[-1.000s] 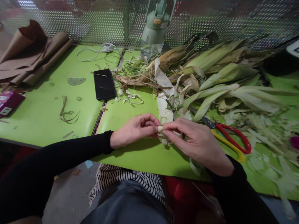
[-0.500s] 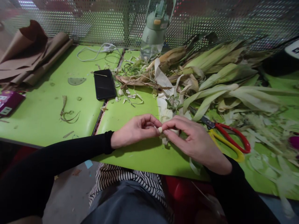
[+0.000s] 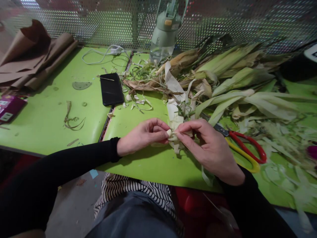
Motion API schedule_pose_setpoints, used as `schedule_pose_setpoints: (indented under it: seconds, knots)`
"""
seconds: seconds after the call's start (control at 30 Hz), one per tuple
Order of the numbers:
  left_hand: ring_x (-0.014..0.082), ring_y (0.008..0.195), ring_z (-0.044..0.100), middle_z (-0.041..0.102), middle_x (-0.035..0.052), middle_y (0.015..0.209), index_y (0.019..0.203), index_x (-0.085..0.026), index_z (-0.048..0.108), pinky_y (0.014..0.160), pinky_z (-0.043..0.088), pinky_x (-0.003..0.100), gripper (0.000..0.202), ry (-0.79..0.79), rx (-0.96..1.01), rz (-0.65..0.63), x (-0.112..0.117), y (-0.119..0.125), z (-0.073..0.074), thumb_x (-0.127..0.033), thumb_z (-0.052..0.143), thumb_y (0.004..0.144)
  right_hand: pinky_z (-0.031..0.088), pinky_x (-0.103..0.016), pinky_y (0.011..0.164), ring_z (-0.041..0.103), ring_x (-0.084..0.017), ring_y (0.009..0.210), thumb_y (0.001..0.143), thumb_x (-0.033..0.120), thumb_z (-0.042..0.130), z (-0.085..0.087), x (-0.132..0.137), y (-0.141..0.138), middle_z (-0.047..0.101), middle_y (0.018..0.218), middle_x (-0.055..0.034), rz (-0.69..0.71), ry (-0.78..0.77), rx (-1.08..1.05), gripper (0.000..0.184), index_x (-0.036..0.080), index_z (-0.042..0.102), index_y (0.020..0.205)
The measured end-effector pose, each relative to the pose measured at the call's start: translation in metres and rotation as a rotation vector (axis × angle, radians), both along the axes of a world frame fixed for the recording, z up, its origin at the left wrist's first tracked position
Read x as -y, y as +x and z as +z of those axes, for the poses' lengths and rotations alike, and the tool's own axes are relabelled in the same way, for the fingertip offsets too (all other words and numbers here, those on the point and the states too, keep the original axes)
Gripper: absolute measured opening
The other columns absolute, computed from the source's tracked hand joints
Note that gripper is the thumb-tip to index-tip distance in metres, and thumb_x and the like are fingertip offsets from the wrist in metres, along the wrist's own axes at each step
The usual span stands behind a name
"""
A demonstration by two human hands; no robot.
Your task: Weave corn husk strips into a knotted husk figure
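Note:
Between finger and thumb, my left hand (image 3: 146, 135) pinches a small pale roll of corn husk (image 3: 169, 133). My right hand (image 3: 209, 148) is closed at the fingertips on a thin husk strip (image 3: 176, 132) that runs to the roll. Cut pieces of whitish husk (image 3: 175, 110) lie on the green table just behind and below the fingers. Scissors (image 3: 245, 145) with one red and one yellow handle rest beside my right hand, their blades partly under husk.
A heap of corn husks (image 3: 230, 72) and shreds covers the right side. At the back stands a water bottle (image 3: 163, 36) by a mesh screen. Left of my hands are a phone (image 3: 111, 89), a protractor (image 3: 81, 85), a white cable (image 3: 99, 62), brown paper (image 3: 37, 62) and a purple box (image 3: 11, 109).
My right fingertips have drawn slightly away from the left ones, so a thin strip now shows between them. The left hand still pinches the roll.

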State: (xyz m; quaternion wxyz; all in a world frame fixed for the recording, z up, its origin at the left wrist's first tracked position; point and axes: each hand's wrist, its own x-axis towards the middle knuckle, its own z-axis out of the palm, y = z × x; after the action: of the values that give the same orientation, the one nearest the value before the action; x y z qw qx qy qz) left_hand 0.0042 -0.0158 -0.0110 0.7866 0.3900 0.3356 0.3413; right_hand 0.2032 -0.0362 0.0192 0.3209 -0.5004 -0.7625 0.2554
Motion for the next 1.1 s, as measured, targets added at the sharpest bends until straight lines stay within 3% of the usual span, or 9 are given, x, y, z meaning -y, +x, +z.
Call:
schedule_pose_setpoints:
  seconds: [0.23, 0.4, 0.5, 0.57, 0.67, 0.8, 0.9, 1.0, 1.1]
  knots:
    - [0.0063, 0.066, 0.062, 0.065, -0.0022, 0.072, 0.085, -0.013, 0.056, 0.068, 0.049, 0.021, 0.025, 0.034, 0.051, -0.029, 0.001, 0.003, -0.002, -0.026, 0.076, 0.083, 0.055, -0.041, 0.085, 0.068, -0.026, 0.098, 0.086, 0.034, 0.069, -0.004, -0.004, -0.004, 0.072, 0.110, -0.0073, 0.132, 0.124, 0.204, 0.033, 0.024, 0.060, 0.116]
    - [0.0101, 0.073, 0.065, 0.068, 0.0027, 0.082, 0.087, -0.014, 0.053, 0.072, 0.051, 0.026, 0.024, 0.089, -0.027, -0.078, -0.002, 0.002, -0.006, -0.030, 0.071, 0.087, 0.054, -0.039, 0.083, 0.068, -0.024, 0.091, 0.089, 0.022, 0.061, -0.003, -0.002, -0.002, 0.072, 0.102, -0.0069, 0.071, 0.191, 0.235, 0.023, 0.023, 0.063, 0.112]
    - [0.0093, 0.070, 0.062, 0.067, 0.0032, 0.082, 0.087, -0.014, 0.052, 0.069, 0.050, 0.025, 0.016, 0.239, -0.184, -0.148, -0.011, -0.011, 0.007, -0.027, 0.061, 0.092, 0.054, -0.034, 0.075, 0.066, -0.020, 0.078, 0.087, 0.021, 0.064, 0.000, -0.002, 0.002, 0.071, 0.096, -0.0052, -0.018, 0.179, 0.211, 0.025, 0.022, 0.063, 0.112]
    - [0.0105, 0.071, 0.061, 0.067, 0.0032, 0.084, 0.087, -0.014, 0.053, 0.071, 0.050, 0.027, 0.012, 0.363, -0.348, -0.287, -0.018, -0.023, 0.022, -0.025, 0.057, 0.092, 0.054, -0.032, 0.071, 0.063, -0.018, 0.073, 0.085, 0.019, 0.065, 0.001, -0.002, 0.004, 0.070, 0.092, -0.0038, -0.040, 0.194, 0.192, 0.026, 0.022, 0.063, 0.111]
    - [0.0129, 0.082, 0.061, 0.068, 0.0034, 0.093, 0.087, -0.015, 0.058, 0.078, 0.047, 0.028, 0.008, 0.557, -0.633, -0.408, -0.022, -0.034, 0.042, -0.022, 0.061, 0.086, 0.053, -0.033, 0.072, 0.064, -0.019, 0.078, 0.085, 0.016, 0.064, -0.001, -0.003, 0.003, 0.069, 0.095, -0.0047, 0.036, 0.286, 0.199, 0.030, 0.021, 0.061, 0.114]
    - [0.0198, 0.107, 0.062, 0.066, 0.0087, 0.116, 0.114, -0.016, 0.053, 0.093, 0.048, 0.034, 0.038, 0.539, -0.454, -0.375, -0.014, -0.027, 0.044, -0.035, 0.068, 0.085, 0.054, -0.039, 0.074, 0.064, -0.024, 0.086, 0.089, 0.014, 0.057, -0.007, -0.005, -0.005, 0.069, 0.096, -0.0075, 0.314, 0.418, 0.258, 0.035, 0.021, 0.054, 0.123]
    - [0.0184, 0.095, 0.064, 0.067, 0.0060, 0.101, 0.107, -0.016, 0.056, 0.088, 0.049, 0.033, 0.022, 0.567, -0.439, -0.368, -0.009, -0.017, 0.032, -0.030, 0.061, 0.091, 0.055, -0.040, 0.083, 0.065, -0.025, 0.098, 0.090, 0.011, 0.056, -0.011, -0.005, -0.010, 0.068, 0.107, -0.0100, 0.420, 0.474, 0.206, 0.036, 0.020, 0.050, 0.125]
    - [0.0138, 0.082, 0.065, 0.065, 0.0024, 0.088, 0.104, -0.016, 0.053, 0.081, 0.052, 0.030, 0.013, 0.374, -0.249, -0.336, -0.009, -0.013, 0.023, -0.024, 0.054, 0.095, 0.056, -0.040, 0.088, 0.063, -0.025, 0.110, 0.090, 0.014, 0.063, -0.011, -0.005, -0.010, 0.066, 0.116, -0.0108, 0.325, 0.496, 0.127, 0.036, 0.022, 0.050, 0.122]
    - [0.0097, 0.067, 0.063, 0.066, -0.0020, 0.076, 0.109, -0.018, 0.043, 0.069, 0.052, 0.025, 0.022, 0.221, -0.082, -0.179, -0.010, -0.012, 0.019, -0.020, 0.059, 0.093, 0.056, -0.044, 0.089, 0.063, -0.027, 0.110, 0.086, 0.021, 0.070, -0.008, -0.006, -0.006, 0.065, 0.117, -0.0107, 0.141, 0.500, 0.111, 0.035, 0.025, 0.054, 0.117]
